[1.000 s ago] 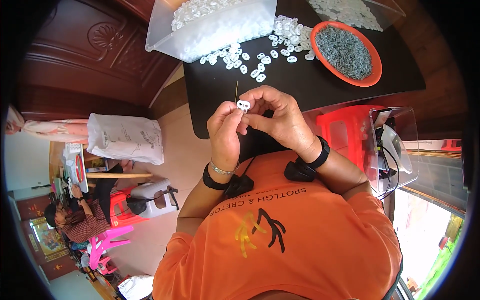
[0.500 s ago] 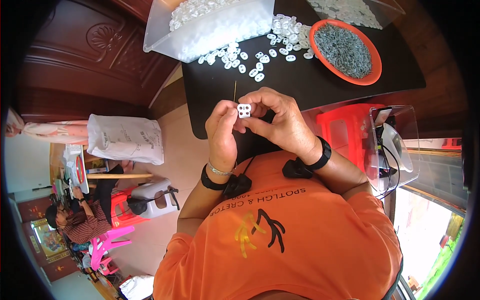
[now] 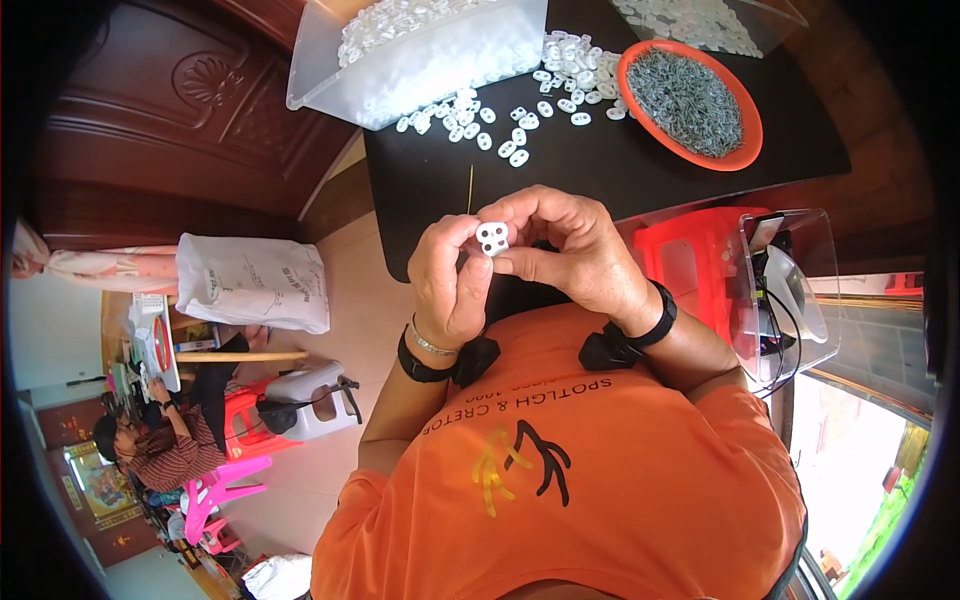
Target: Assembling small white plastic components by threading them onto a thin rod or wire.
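Observation:
Above my lap, at the table's near edge, both hands hold a small white plastic piece with several dark round holes facing up. It looks like two oval two-hole pieces set side by side. My left hand is closed about its left side, thumb tip at the lower edge and fingers partly behind. My right hand pinches the right side between thumb and index finger. A thin yellowish rod stands up just beyond my left fingertips; its lower end is hidden.
Loose white two-hole oval pieces lie scattered on the black table. Behind them stands a translucent bin heaped with white pieces. An orange bowl holds small grey metal parts. A red stool is at right; a person sits far left.
The white piece has shifted slightly nearer to me and tilted. My left thumb has dropped to its lower edge, and my right hand has moved slightly rightward.

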Demonstrator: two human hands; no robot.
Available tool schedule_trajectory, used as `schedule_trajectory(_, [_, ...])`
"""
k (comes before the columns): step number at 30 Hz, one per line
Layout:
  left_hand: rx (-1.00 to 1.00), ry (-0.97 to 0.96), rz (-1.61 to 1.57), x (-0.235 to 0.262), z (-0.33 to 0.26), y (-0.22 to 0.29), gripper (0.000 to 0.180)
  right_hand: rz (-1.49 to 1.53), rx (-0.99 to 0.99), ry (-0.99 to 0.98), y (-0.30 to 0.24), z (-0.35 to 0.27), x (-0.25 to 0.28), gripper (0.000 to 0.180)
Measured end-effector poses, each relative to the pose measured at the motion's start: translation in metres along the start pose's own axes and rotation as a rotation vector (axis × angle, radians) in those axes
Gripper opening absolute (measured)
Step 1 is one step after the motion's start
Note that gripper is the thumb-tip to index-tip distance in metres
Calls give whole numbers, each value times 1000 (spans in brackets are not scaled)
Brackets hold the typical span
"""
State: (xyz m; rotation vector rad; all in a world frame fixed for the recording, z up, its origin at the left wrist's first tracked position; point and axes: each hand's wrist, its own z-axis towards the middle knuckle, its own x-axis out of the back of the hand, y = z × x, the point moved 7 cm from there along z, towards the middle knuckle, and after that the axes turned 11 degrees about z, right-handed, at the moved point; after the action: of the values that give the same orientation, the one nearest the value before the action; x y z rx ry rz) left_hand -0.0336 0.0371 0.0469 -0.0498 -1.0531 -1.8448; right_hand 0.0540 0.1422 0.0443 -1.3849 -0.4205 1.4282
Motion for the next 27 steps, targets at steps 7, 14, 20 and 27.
schedule_trajectory(7, [-297, 82, 210, 6, 0, 9, 27, -56, -35, -75, -1, -3, -7, 37])
schedule_trajectory(14, [-334, 100, 234, 7, -4, 11, 28, -59, -38, -84, 2, -2, -10, 36])
schedule_trajectory(20, [-322, 115, 238, 6, -9, 8, 28, -39, -43, -105, 3, -2, -11, 35])
schedule_trajectory(27, [46, 83, -143, 3, -2, 0, 20, -98, -56, -60, 4, -1, -7, 33])
